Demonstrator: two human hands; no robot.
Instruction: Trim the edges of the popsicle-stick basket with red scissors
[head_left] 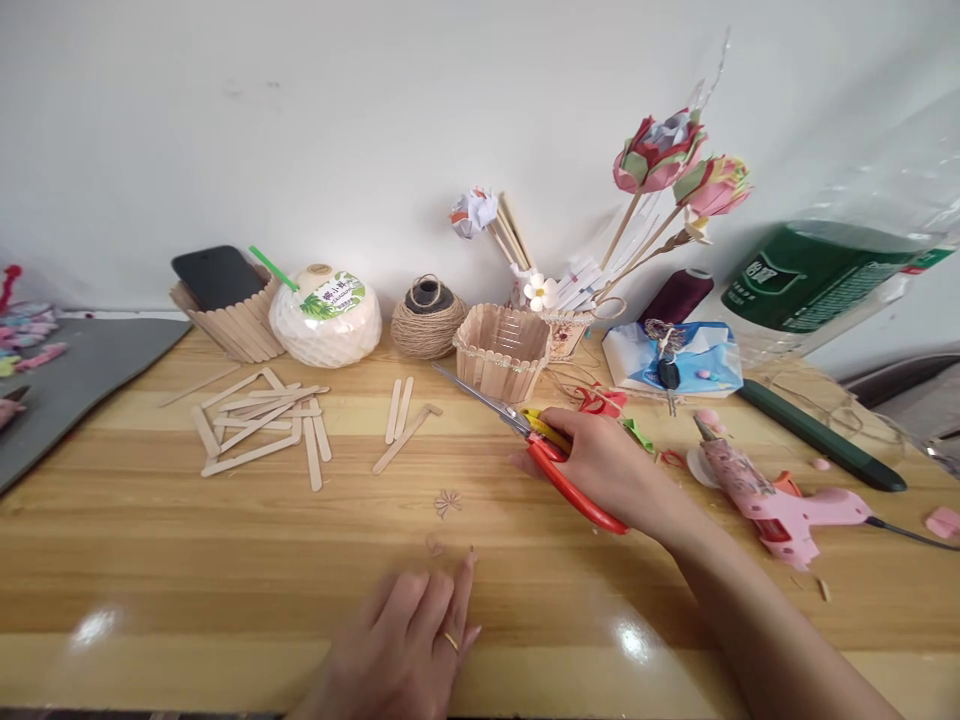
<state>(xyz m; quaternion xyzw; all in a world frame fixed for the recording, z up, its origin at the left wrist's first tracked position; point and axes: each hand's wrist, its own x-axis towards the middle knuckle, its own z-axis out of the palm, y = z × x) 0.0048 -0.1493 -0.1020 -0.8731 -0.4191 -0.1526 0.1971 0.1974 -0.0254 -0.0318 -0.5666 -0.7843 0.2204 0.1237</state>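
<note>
Scissors (pixel 541 448) with glossy red handles and slim silvery blades, in the grip of the right hand (pixel 606 458).

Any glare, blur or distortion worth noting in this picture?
Head view: two glare spots on the near tabletop; head view: left hand slightly blurred, perhaps from motion; head view: green-labelled bottle at far right looks stretched, likely lens distortion.

The left hand (pixel 401 635) wears a gold ring (pixel 451 642).
</note>
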